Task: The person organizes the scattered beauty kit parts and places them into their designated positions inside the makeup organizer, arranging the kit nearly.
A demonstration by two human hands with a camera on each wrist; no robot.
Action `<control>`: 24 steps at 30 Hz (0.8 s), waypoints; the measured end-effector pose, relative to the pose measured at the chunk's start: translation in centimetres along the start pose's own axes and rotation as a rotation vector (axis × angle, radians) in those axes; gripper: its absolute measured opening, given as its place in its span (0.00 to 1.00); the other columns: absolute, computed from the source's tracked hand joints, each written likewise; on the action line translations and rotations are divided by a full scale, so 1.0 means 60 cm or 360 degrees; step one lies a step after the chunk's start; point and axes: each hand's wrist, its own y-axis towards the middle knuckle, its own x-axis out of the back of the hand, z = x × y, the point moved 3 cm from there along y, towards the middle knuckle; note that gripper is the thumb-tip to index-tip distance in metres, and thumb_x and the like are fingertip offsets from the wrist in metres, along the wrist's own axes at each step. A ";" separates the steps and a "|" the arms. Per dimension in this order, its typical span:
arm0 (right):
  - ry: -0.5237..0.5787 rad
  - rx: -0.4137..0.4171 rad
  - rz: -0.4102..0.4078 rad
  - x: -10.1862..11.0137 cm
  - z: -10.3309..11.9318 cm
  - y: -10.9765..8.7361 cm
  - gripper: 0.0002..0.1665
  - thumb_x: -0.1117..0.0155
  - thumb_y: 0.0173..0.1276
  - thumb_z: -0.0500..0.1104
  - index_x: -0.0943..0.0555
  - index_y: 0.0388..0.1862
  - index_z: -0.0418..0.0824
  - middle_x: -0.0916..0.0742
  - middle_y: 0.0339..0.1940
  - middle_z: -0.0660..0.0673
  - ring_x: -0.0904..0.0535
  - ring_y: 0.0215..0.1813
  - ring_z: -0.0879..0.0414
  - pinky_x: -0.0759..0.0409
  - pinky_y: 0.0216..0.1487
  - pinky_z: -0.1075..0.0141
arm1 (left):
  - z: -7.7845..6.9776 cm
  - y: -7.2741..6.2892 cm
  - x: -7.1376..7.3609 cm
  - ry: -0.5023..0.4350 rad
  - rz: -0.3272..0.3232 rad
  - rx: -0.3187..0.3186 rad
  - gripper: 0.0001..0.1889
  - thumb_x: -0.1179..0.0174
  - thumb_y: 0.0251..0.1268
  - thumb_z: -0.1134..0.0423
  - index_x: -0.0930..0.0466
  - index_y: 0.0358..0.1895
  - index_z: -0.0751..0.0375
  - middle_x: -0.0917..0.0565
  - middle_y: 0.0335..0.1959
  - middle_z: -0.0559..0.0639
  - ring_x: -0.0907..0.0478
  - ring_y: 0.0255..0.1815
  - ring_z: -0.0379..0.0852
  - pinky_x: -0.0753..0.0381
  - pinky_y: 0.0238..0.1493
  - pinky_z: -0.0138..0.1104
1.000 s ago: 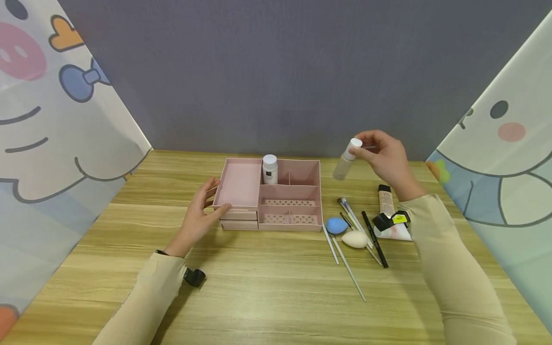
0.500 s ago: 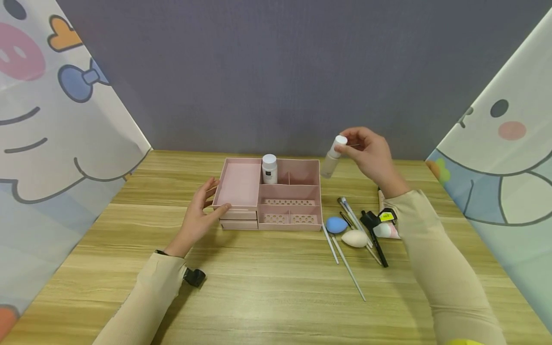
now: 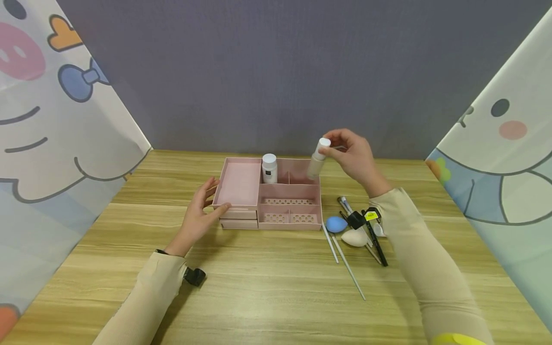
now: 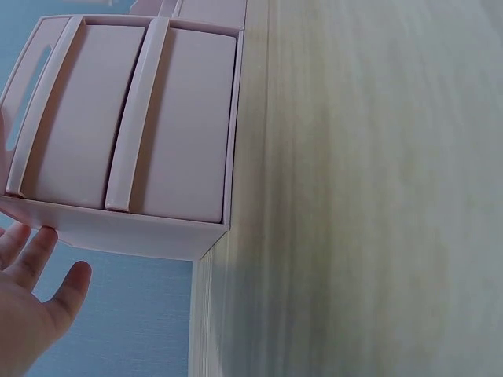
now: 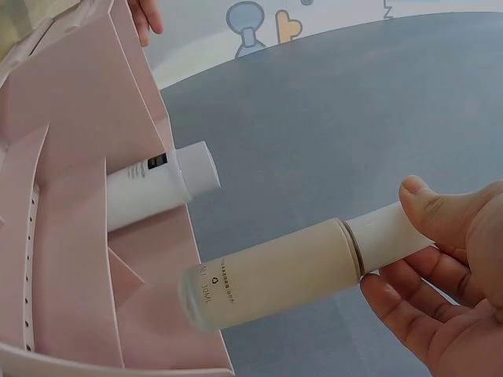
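My right hand [image 3: 352,155] pinches the white cap of a frosted glass bottle [image 5: 271,275] with beige liquid inside. Tilted, its base hangs over the back right compartment of the pink organizer [image 3: 290,194]. In that organizer's back row a white bottle [image 3: 270,169] stands upright, left of a low divider. My left hand [image 3: 198,216] rests at the organizer's left side, thumb near the front corner of the top tray. In the left wrist view, the fingers [image 4: 35,255] touch the side wall beside two shut drawers [image 4: 185,126].
Right of the organizer lie a blue makeup sponge [image 3: 336,224], a cream makeup sponge [image 3: 354,237], several brushes [image 3: 348,268] and a black pen [image 3: 378,249]. A white-capped tube [image 3: 378,230] is mostly hidden by my right sleeve. A grey panel [image 3: 276,76] stands behind the table.
My right hand has carried the frosted bottle leftward, from right of the organizer to over its back right compartment. The left hand has stayed in place.
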 end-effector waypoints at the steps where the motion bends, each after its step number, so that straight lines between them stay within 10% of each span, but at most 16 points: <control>1: 0.0009 0.0002 0.0002 -0.003 -0.001 0.001 0.18 0.30 0.67 0.37 0.20 0.52 0.29 0.15 0.46 0.35 0.21 0.42 0.62 0.22 0.45 0.73 | 0.000 0.000 0.000 -0.0006 -0.0002 -0.0001 0.40 0.36 0.66 0.70 0.49 0.76 0.72 0.38 0.74 0.65 0.38 0.72 0.65 0.36 0.66 0.55; 24: 0.0184 -0.0019 -0.0021 -0.078 0.001 0.018 0.16 0.28 0.63 0.32 0.20 0.48 0.28 0.14 0.44 0.35 0.20 0.44 0.54 0.21 0.43 0.70 | -0.001 -0.001 -0.001 -0.0004 0.0007 0.0008 0.40 0.36 0.66 0.70 0.49 0.76 0.72 0.38 0.74 0.65 0.38 0.72 0.64 0.36 0.66 0.55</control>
